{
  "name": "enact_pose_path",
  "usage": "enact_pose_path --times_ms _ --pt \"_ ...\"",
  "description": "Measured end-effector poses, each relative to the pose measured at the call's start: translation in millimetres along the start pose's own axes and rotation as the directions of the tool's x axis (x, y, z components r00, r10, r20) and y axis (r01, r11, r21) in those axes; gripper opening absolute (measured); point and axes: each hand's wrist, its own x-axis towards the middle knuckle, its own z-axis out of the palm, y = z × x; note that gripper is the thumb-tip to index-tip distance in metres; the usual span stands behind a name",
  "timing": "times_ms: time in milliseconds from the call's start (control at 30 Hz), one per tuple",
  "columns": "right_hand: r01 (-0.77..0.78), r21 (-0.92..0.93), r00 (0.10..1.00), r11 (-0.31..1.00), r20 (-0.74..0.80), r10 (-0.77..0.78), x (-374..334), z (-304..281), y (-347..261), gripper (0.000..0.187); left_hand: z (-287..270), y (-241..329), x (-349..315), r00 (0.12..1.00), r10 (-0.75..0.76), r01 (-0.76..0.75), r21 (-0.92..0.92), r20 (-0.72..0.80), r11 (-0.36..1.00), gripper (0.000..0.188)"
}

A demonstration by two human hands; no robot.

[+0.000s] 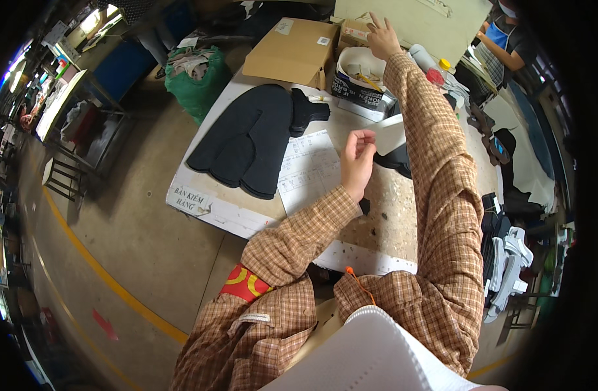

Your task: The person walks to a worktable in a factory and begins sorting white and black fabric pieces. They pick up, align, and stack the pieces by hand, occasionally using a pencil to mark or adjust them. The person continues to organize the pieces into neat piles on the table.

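Observation:
My left hand (357,163) is raised over the table with its fingers curled inward. Its fingertips meet the edge of a pale flat piece (391,135), and whether they grip it I cannot tell. My right hand (383,42) stretches to the far side with its fingers spread, beside a small cardboard box (355,34). Left of my left hand lies a stack of black curved cut pieces (243,140), with smaller black pieces (306,112) next to it. A handwritten sheet (306,171) lies partly under the stack. More black pieces (396,161) show beside my right sleeve.
A flattened-looking brown carton (291,51) and a tub of small items (359,83) stand at the back of the table (247,212). A green sack (198,81) is at the far left. Another person (504,49) is at the far right, near grey and black pieces (504,257).

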Motion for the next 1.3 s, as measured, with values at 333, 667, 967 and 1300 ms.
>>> enact_pose_path --times_ms 333,667,967,1300 --pt "-0.220 0.363 0.945 0.905 0.311 0.105 -5.7 5.7 22.6 0.019 -2.4 -1.7 3.3 1.000 0.011 -0.011 -0.011 -0.006 1.000 0.019" --pt "0.070 0.354 0.869 0.933 -0.481 0.117 -173.9 -175.4 64.8 0.044 -22.0 12.0 29.6 0.951 0.204 -0.231 -0.095 -0.233 0.968 0.021" --pt "0.123 0.708 0.989 0.696 -0.147 -0.026 -380.6 -224.3 -32.5 0.007 -36.1 14.5 43.5 0.859 0.393 -0.413 0.010 -0.330 0.911 0.021" --pt "-0.021 0.876 0.937 0.482 -0.150 0.314 -370.1 -241.9 -20.3 0.010 -37.5 1.6 48.2 0.952 0.292 -0.273 0.168 -0.095 0.947 0.014"
